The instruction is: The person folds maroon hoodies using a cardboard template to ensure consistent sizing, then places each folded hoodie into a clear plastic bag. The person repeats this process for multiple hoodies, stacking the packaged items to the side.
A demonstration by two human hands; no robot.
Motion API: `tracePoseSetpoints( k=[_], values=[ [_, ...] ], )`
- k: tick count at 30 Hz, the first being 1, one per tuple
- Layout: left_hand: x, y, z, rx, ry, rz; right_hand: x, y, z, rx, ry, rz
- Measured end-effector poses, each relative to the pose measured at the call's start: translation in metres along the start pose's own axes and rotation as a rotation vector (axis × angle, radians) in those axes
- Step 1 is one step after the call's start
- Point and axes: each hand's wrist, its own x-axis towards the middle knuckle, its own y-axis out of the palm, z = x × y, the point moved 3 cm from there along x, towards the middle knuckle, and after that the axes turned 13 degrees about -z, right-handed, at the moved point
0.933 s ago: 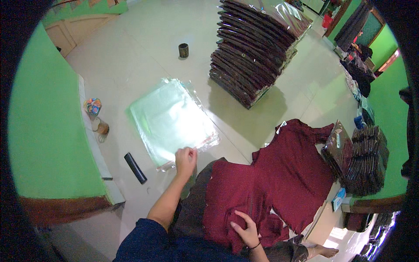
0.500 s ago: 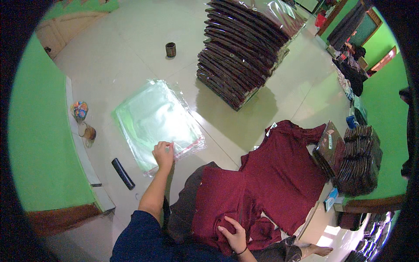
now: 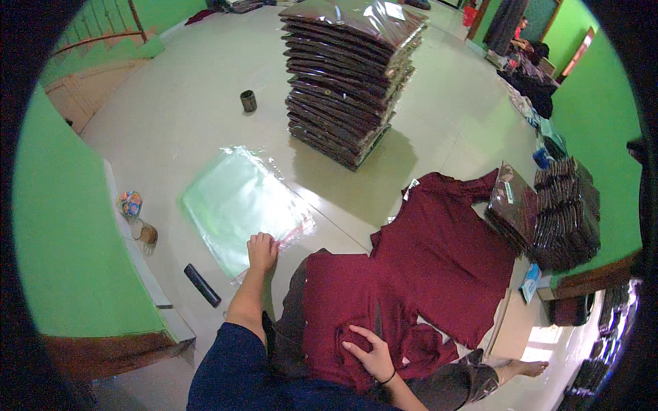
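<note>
My left hand [image 3: 263, 252], its fingers curled together, is at the near edge of a pile of clear plastic bags [image 3: 240, 205] lying flat on the floor. It pinches the edge of a bag; the fingertips are partly hidden. On my lap lies a folded maroon garment [image 3: 337, 288]. My right hand [image 3: 370, 355] rests on it with thumb and fingers apart. To the right, a maroon shirt [image 3: 445, 253] with a small pale tag at its collar is spread out, overlapping the folded one.
A tall stack of bagged dark garments [image 3: 343, 82] stands ahead. Shorter bagged stacks [image 3: 565, 212] sit at the right by the green wall. A black cylinder [image 3: 202, 285], a dark cup [image 3: 248, 101] and a brown-and-clear container [image 3: 145, 233] are on the left.
The view has tilted and shifted, so the scene sits differently in the picture. My left hand's fingers look more curled over the bag edge. My right hand stays on the folded garment.
</note>
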Motion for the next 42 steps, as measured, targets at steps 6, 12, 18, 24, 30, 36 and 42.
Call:
tracePoseSetpoints(
  k=[6, 12, 18, 24, 30, 36, 42],
  values=[
    [-0.011, 0.006, 0.010, -0.103, -0.034, -0.314, -0.001, 0.000, -0.005, 0.086, 0.038, 0.005],
    [-0.001, 0.029, 0.040, -0.474, -0.533, -0.149, 0.002, -0.001, -0.006, 0.107, 0.004, 0.028],
    [0.013, -0.009, 0.042, -0.341, -0.236, -0.779, -0.004, -0.002, -0.005, 0.077, -0.050, -0.019],
    [0.038, -0.014, 0.054, -0.132, -0.208, 0.389, -0.014, -0.016, 0.002, 0.055, -0.174, -0.081],
    [0.113, -0.150, -0.039, -0.552, -0.008, -0.271, -0.017, -0.105, 0.025, -0.129, -0.210, 0.064],
    [0.076, -0.223, -0.215, -0.543, 0.258, -0.095, -0.028, -0.155, 0.071, 0.069, -0.502, 0.413],
    [0.035, -0.191, -0.282, -0.740, 0.245, 0.405, -0.035, -0.154, 0.052, 0.095, -0.379, 0.497]
  ],
)
